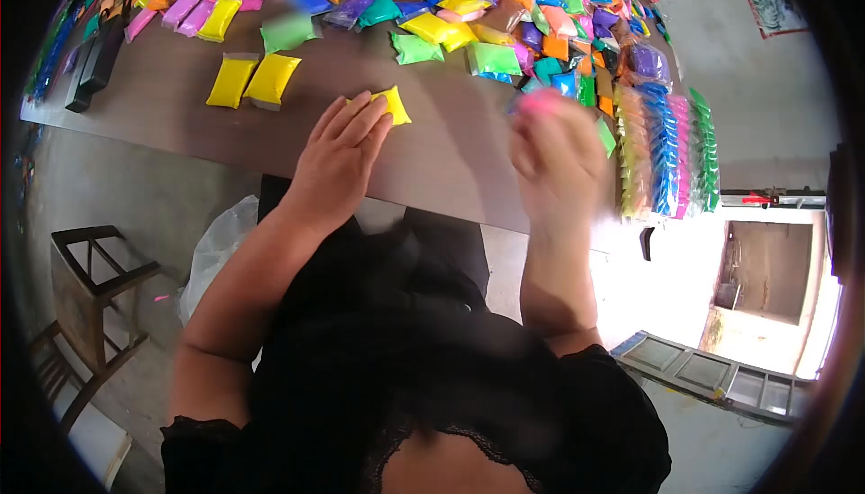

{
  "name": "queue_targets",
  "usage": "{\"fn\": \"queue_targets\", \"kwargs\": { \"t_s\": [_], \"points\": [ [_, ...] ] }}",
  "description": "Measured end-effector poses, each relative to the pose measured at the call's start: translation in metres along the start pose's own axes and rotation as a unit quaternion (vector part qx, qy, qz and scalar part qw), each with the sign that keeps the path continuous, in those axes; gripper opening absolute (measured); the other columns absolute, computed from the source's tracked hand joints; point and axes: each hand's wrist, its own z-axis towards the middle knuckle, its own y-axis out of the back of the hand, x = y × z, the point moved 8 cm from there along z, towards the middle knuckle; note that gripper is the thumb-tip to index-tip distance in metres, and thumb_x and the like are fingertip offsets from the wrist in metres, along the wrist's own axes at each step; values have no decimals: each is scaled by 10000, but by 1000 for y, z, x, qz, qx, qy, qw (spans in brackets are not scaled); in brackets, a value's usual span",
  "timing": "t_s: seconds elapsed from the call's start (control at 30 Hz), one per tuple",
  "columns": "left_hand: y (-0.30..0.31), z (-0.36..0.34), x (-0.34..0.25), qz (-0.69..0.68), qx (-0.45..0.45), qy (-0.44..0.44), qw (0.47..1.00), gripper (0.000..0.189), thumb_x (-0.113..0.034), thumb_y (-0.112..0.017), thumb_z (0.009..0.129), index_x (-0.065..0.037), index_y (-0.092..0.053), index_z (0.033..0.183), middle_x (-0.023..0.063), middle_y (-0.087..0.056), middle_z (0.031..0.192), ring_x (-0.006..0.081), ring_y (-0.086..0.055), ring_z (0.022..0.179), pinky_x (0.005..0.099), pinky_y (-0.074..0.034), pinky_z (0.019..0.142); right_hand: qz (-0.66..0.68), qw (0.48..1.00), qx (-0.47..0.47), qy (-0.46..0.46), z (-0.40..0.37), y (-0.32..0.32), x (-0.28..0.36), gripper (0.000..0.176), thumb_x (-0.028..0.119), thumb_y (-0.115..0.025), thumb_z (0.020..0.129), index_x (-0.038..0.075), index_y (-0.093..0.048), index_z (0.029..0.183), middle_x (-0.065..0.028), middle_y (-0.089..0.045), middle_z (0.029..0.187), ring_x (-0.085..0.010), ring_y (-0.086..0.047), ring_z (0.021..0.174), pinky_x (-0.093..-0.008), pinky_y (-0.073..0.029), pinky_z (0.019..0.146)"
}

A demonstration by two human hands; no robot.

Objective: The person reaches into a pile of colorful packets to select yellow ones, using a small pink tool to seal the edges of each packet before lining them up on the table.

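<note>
My left hand [338, 156] lies with its fingers stretched flat over a yellow packet [395, 105] on the table, covering most of it. To its left are two more yellow packets, one [231, 79] beside the other [272, 77]. My right hand [563, 147] is raised near the right side of the table and smeared by motion. At its fingertips shows a bright pink packet [541, 102], blurred, with the fingers closed around it.
A heap of colourful packets [432, 30] covers the far side of the brown table [432, 160]. Rows of stacked packets [662, 151] line its right end. A black box [97, 66] lies at the left. A wooden chair [90, 287] stands on the floor.
</note>
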Motion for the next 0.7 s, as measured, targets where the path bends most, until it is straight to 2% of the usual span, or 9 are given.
{"fn": "queue_targets", "kwargs": {
  "t_s": [0.03, 0.1, 0.2, 0.23, 0.3, 0.4, 0.53, 0.6, 0.7],
  "points": [
    [-3, -1, 1, -14, 2, 15, 1000, 349, -48, -614, 894, -11, -634, 1240, 82, -582, 1327, 283, -531, 1275, 420, -429, 1094, -123, 990, -6, -67, 13, 13, -44, 89, 69, -669, 935, 17, -691, 1004, -26, -639, 902, -65, -509, 619, -217, -384, 514],
    [-9, -4, 3, -30, 22, 27, 999, 360, -87, -533, 931, -10, -623, 1271, 92, -574, 1331, 276, -508, 1294, 412, -401, 1118, -292, 955, 20, 38, 25, 6, -78, 89, 88, -674, 939, 10, -704, 971, -9, -633, 857, -65, -556, 689, -232, -441, 560],
    [-11, -4, 5, -46, 28, 37, 998, 341, -94, -544, 942, -20, -627, 1265, 96, -575, 1317, 281, -523, 1269, 406, -430, 1089, -326, 940, 90, -48, 23, -18, -116, 105, 142, -716, 886, 53, -699, 939, -64, -657, 823, -192, -623, 653, -324, -499, 612],
    [-11, -4, 7, -73, 18, 52, 996, 328, -100, -550, 950, -27, -630, 1260, 92, -575, 1308, 282, -531, 1255, 403, -444, 1073, -326, 940, 90, -48, 24, -24, -120, 105, 142, -716, 886, 53, -699, 939, -64, -657, 823, -192, -623, 653, -324, -499, 612],
    [-10, -4, 11, -100, 9, 68, 993, 315, -107, -556, 958, -34, -634, 1254, 89, -576, 1300, 283, -539, 1241, 400, -457, 1057, -462, 861, 124, 171, 23, -50, -100, 85, 152, -710, 854, 77, -694, 890, -99, -662, 852, -290, -646, 707, -378, -518, 627],
    [-6, -3, 6, -78, -5, 39, 996, 295, -118, -558, 972, -39, -634, 1246, 83, -581, 1287, 289, -545, 1229, 399, -466, 1040, -530, 825, 130, 149, 33, -54, -98, 69, 163, -680, 847, 95, -689, 851, -97, -657, 856, -331, -644, 760, -423, -526, 659],
    [-5, -3, 9, -90, 6, 49, 995, 292, -111, -554, 969, -34, -637, 1238, 79, -576, 1288, 285, -537, 1236, 397, -463, 1041, -548, 818, 120, 125, 50, -49, -96, 78, 175, -664, 856, 104, -694, 842, -107, -651, 854, -334, -646, 772, -438, -525, 669],
    [-6, -4, 7, -88, 6, 38, 995, 291, -106, -551, 967, -34, -637, 1236, 79, -575, 1286, 284, -533, 1241, 397, -461, 1044, -482, 853, 150, 134, 42, -61, -86, 90, 178, -652, 860, 104, -695, 832, -107, -654, 846, -331, -650, 792, -443, -526, 680],
    [-7, -2, 8, -104, 6, 49, 993, 303, -100, -546, 956, -24, -636, 1236, 76, -573, 1275, 277, -529, 1242, 399, -456, 1054, -516, 838, 140, 110, 41, -59, -99, 101, 188, -649, 860, 104, -697, 830, -101, -660, 836, -331, -651, 801, -442, -526, 681]
  ]
}}
